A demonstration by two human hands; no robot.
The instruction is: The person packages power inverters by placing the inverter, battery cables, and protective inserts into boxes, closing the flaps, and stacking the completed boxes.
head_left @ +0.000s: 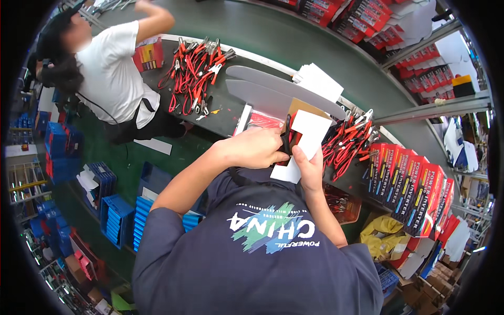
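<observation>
My right hand [311, 167] grips a white cardboard piece [314, 127] with notched edges, thumb on its face. A brown cardboard panel [302, 106] shows behind it. My left hand [260, 147] reaches across to its left side, fingers closed at a black item [286, 135], looped or cable-like, whose kind I cannot make out. Something red shows between that item and the cardboard. Just beyond my left hand, a red item [264, 120] sits in a white-edged box on the bench. Red and black clamp cables [346, 139] lie to the right of the cardboard.
Grey upright panels [262, 92] stand beyond my hands. Another clamp-cable pile [194, 73] lies farther left, beside a co-worker in a white shirt [115, 71] with a raised arm. Red printed boxes [409, 181] stand in a row at right. Blue crates [116, 220] occupy the floor at left.
</observation>
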